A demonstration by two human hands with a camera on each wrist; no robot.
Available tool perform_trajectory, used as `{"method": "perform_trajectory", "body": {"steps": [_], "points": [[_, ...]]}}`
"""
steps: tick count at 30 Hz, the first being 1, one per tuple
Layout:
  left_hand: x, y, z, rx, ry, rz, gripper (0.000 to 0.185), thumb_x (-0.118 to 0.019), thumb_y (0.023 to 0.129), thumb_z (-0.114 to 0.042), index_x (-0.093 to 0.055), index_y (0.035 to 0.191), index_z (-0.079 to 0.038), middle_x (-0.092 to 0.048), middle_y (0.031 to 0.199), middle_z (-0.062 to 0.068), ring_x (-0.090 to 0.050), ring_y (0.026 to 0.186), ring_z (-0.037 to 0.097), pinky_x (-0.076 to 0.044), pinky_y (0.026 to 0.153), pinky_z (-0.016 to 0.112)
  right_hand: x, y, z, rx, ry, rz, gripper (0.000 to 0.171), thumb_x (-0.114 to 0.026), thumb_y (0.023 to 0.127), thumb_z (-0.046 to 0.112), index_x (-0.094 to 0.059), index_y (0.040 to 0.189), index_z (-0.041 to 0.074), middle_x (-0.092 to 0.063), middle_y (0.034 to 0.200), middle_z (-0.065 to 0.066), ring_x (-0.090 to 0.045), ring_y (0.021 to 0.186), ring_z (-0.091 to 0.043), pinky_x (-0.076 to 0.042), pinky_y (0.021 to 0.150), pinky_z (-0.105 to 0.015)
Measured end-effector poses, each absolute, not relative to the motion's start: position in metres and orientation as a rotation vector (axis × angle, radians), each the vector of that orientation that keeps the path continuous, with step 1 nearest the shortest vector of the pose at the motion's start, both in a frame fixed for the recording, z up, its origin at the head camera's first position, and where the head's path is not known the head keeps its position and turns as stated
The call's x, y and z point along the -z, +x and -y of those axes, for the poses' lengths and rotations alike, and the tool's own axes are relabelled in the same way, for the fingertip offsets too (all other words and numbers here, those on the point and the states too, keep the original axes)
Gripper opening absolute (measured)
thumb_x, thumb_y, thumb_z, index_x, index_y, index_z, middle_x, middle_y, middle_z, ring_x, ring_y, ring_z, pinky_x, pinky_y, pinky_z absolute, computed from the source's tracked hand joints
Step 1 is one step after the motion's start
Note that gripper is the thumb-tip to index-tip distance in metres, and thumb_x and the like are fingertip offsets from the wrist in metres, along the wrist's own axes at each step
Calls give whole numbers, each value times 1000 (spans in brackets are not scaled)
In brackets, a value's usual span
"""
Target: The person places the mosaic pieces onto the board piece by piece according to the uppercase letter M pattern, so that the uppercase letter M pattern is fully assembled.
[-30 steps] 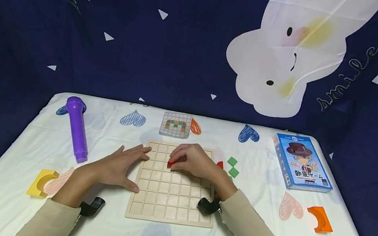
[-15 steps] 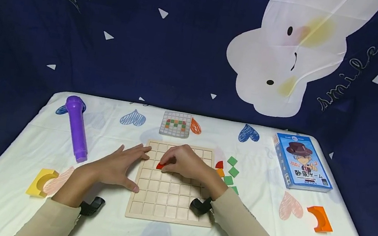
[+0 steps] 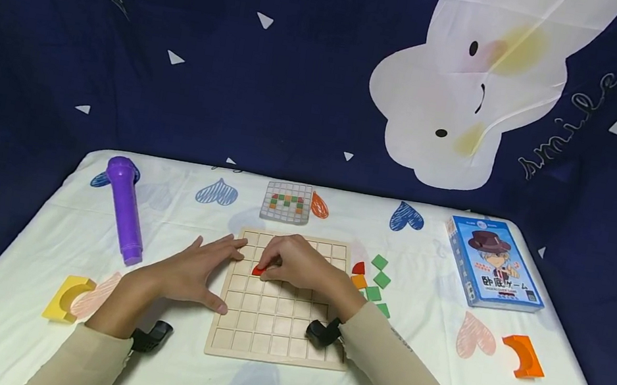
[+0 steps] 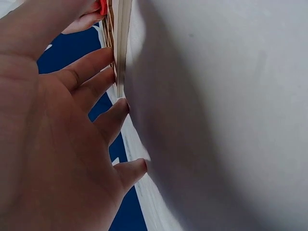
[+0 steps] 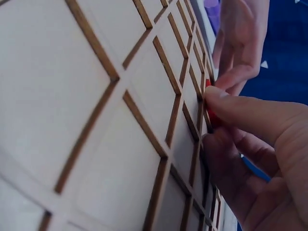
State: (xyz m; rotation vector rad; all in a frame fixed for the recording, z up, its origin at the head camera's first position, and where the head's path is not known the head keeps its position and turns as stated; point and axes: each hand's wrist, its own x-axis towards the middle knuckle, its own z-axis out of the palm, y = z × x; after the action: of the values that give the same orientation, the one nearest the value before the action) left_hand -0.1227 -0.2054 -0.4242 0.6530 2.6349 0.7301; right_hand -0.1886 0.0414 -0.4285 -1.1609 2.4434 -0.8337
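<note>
Both forearms reach forward from the bottom of the head view, each in a beige sleeve with a black wrist mount. The left hand (image 3: 185, 274) lies flat, palm down, its fingers straight and spread, pointing forward and to the right, with the thumb held apart toward the body. The left wrist view shows the same open palm and 4 extended fingers (image 4: 89, 67). The right hand (image 3: 300, 268) is arched, knuckles raised, its wrist angled inward to the left. Its thumb (image 5: 250, 113) and curled fingers close in a pinch at the tips, just beside the left fingertips.
</note>
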Motion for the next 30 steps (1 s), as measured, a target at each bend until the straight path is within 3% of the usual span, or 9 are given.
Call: {"method": "perform_trajectory", "body": {"steps": [20,30], "points": [[426,-124,205,-739,655,-2640,92,-90,66,-54,-53,140,-13,-32,168,10,-20,159,40,-10,120,80,423,-185,-38,733,-1123,-2501,10,-80,88,22,-81,98,19,-76,99,6,-61,82,0,-50,76,-14],[425,-122,203,-712,660,-2672,90,-91,65,-52,-55,138,-14,-37,166,10,-24,158,40,-15,119,81,422,-184,-39,764,-1133,-2462,9,-78,91,19,-80,99,17,-75,100,5,-63,84,-1,-52,78,-14]]}}
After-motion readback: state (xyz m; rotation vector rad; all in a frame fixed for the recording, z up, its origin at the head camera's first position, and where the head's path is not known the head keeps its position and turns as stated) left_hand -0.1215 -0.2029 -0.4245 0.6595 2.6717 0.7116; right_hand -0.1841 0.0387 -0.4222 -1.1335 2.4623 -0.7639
